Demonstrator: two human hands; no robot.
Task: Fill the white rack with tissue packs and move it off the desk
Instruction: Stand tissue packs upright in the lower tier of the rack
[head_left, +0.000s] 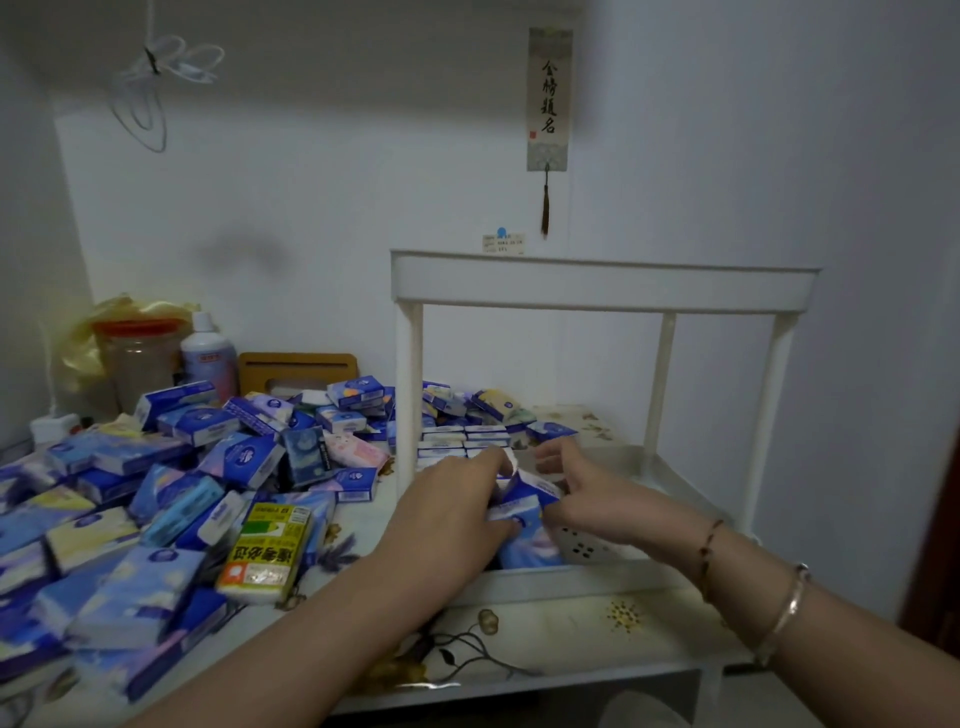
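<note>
Tissue packs (156, 483), too many to count, still heap the surface (519, 639) at left. One white rack (602, 283) stands at right, its lower shelf only partly filled with rows at the far side. Your left hand (447, 506) and right hand (587, 501) together grip several packs over that shelf.

Wall scroll (549, 98): four black brush characters in a vertical column, 金榜题名, with a small red seal at lower left. Yellow-green tissue pack (266, 552) on desk: large characters, upside down, not legible. Small wall label (503, 242) and print on blue packs: too blurred to read.
</note>
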